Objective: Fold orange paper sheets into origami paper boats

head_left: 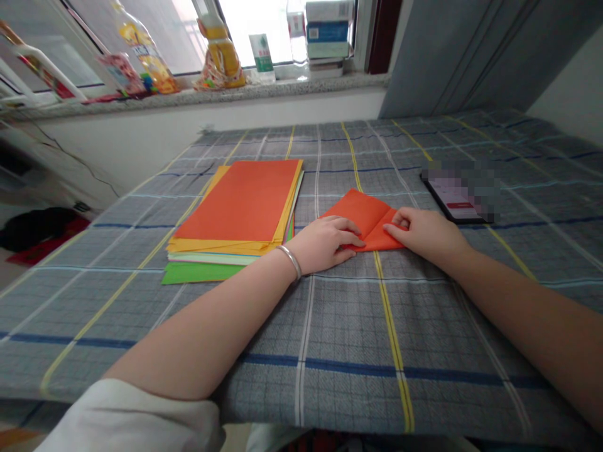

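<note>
A folded orange sheet of paper (357,209) lies on the checked cloth, with a crease running across it. My left hand (330,242), with a silver bangle at the wrist, rests flat on its left part, fingers stretched out. At the paper's right corner, my right hand (419,231) pinches the edge between thumb and curled fingers. Just left of my left hand sits a stack of coloured paper (240,198), orange on top with yellow, white and green sheets below. My left hand and wrist hide part of the paper and the stack's near corner.
A phone (459,194), its screen lit and partly blurred, lies beyond my right hand. The grey checked cloth (348,326) covers the table. Bottles (141,47), a tube (262,56) and boxes (328,31) line the windowsill (282,89). A grey cabinet (461,56) stands at the back right.
</note>
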Available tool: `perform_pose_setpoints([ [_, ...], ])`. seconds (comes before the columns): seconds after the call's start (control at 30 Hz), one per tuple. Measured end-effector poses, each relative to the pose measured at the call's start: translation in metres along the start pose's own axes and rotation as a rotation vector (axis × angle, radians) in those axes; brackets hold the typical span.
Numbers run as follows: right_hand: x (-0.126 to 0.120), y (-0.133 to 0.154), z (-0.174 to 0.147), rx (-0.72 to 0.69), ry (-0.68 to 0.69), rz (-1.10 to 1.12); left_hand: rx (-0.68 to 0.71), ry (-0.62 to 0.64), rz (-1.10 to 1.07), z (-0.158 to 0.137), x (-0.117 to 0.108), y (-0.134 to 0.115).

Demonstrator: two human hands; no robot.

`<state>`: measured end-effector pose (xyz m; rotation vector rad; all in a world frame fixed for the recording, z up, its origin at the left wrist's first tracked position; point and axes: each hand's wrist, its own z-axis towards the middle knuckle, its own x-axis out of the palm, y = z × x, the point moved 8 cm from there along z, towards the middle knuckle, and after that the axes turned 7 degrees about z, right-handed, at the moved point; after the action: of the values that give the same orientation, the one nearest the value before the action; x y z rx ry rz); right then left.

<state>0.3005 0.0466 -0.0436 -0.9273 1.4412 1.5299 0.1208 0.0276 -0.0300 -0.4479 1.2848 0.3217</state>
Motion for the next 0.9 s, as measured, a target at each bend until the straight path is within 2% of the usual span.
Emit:
perform_pose_setpoints([
  [0.23,0.001,-0.002,0.002,0.009,0.017,0.024,-0.012,-0.01,-0.132,-0.003,-0.008,0.013],
  [0.37,0.002,-0.003,0.002,0.021,0.031,0.019,-0.066,-0.024,-0.111,-0.001,-0.009,0.016],
  [0.5,0.004,-0.004,0.002,0.018,0.028,0.018,0.107,-0.019,-0.113,0.0,-0.006,-0.002],
  [0.63,0.004,-0.004,0.004,-0.013,0.006,0.023,0.188,-0.05,-0.002,-0.002,-0.004,-0.01],
  [0.9,0.005,-0.007,0.006,0.005,0.016,0.053,0.131,-0.026,0.206,0.0,0.001,-0.014],
])
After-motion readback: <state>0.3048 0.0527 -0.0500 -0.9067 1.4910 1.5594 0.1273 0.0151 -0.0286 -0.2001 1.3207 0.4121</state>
